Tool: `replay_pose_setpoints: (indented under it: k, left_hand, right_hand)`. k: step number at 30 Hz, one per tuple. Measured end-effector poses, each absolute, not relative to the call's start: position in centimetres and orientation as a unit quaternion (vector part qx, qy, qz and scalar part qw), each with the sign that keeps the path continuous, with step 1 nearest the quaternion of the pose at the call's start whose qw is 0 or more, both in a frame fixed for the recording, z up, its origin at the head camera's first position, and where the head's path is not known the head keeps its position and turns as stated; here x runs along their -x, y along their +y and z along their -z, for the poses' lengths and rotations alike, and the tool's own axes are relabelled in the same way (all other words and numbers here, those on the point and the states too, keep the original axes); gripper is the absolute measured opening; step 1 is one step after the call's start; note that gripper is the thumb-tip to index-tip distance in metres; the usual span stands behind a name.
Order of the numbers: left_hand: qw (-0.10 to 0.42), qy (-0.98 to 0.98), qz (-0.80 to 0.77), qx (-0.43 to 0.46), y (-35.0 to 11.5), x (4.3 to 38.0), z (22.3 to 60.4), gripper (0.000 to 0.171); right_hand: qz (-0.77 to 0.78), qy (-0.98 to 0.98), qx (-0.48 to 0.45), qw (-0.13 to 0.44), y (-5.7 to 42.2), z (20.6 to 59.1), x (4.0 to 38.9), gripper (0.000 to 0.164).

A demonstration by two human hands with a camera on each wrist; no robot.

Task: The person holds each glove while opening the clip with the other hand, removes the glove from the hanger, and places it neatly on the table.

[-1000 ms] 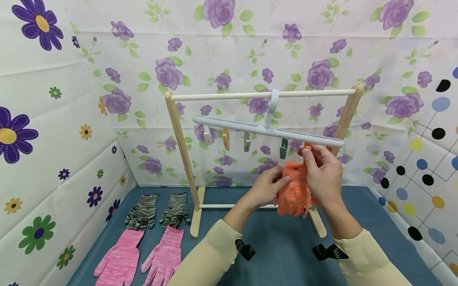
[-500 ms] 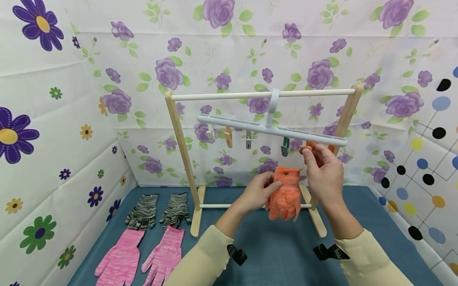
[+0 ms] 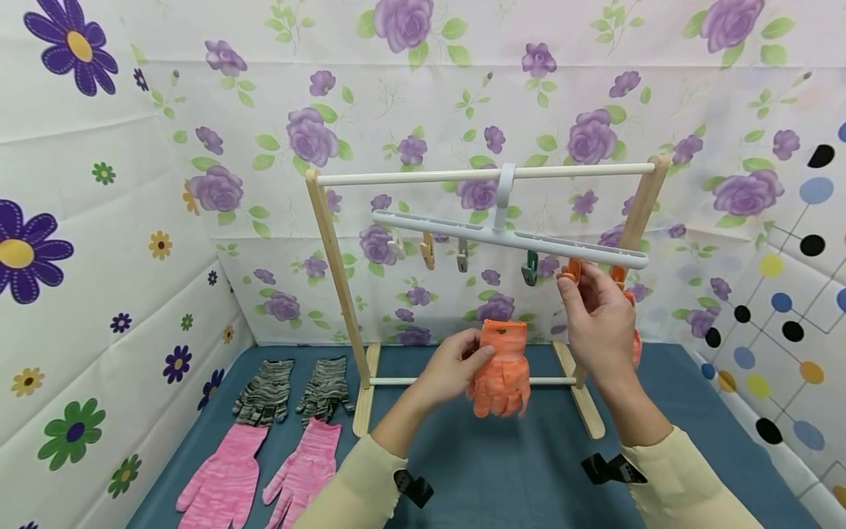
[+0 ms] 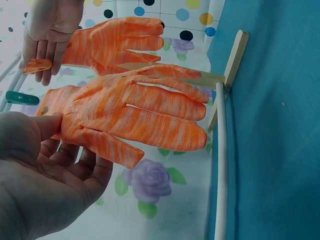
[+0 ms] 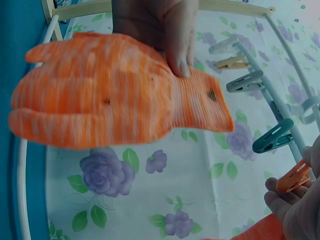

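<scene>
My left hand [image 3: 451,369] pinches an orange knitted glove [image 3: 504,375] by the cuff side, thumb in front; its fingers dangle, spread out in the left wrist view. My right hand [image 3: 600,323] pinches an orange clothespin [image 3: 573,272] under the right part of a pale grey hanger [image 3: 456,229]. Behind that hand a second orange glove [image 4: 112,44] hangs near the hanger's right end, below another orange clothespin [image 3: 617,275]; the head view mostly hides it. The held glove is apart from the pinched clothespin.
The hanger tilts down rightward on a wooden rack [image 3: 410,178]. Green [image 3: 530,269], grey [image 3: 463,256], tan [image 3: 427,251] and white [image 3: 396,245] clothespins hang along it. Pink gloves [image 3: 221,477] and grey striped gloves [image 3: 263,391] lie on the blue cloth, left.
My left hand has carried the orange glove left and down, away from the clothespin in my right hand. The hanger has shifted slightly right; the second orange glove now shows behind my right hand.
</scene>
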State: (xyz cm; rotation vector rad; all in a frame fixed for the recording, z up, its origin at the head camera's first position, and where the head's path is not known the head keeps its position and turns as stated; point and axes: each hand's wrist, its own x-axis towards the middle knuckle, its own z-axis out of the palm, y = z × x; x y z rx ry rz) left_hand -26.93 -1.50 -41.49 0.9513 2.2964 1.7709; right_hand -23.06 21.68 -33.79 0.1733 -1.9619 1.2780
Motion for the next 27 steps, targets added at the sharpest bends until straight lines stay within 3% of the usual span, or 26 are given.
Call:
replay_pose_setpoints:
  k: [16, 27]
  left_hand:
    - [0.036, 0.766, -0.576, -0.285, -5.3, 25.1, 42.0, 0.023]
    - [0.025, 0.776, -0.572, -0.266, -7.9, 24.4, 42.5, 0.024]
  right_hand:
    - [-0.507, -0.773, -0.068, 0.376, 21.5, 33.9, 22.9, 0.044]
    - [-0.507, -0.771, -0.079, 0.378, 21.5, 34.4, 22.7, 0.055]
